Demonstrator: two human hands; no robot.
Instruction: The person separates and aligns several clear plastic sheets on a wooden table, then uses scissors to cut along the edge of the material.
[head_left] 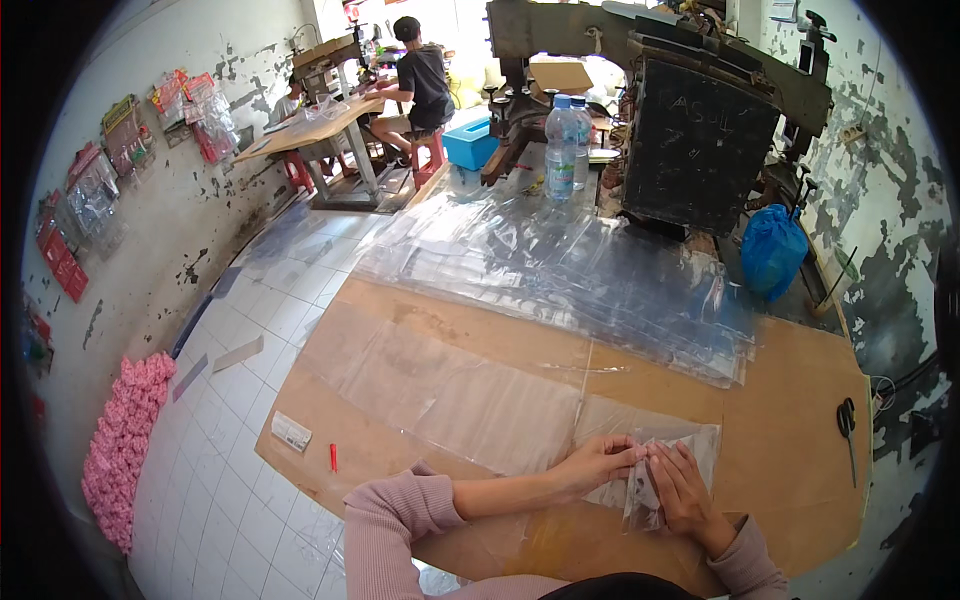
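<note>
A clear plastic bag (641, 508) lies at the near side of a brown-covered table (785, 410). My left hand (604, 464) pinches its upper edge between thumb and fingers. Close beside it, my right hand (684, 490) lies over the bag, fingers together and thumb near my left fingertips, gripping the plastic. What the fingertips press between them is too small to make out. Under and around the hands are more thin clear plastic pieces. A long clear plastic sheet (455, 400) stretches over the table to the left.
A stack of clear plastic sheeting (560, 285) covers the table's far part, with water bottles (561, 160) behind. Scissors (848, 440) lie right; a red pen-like item (333, 458) and a label (291, 432) left. A blue bag (774, 252) hangs by machinery. Another person (425, 85) sits far off.
</note>
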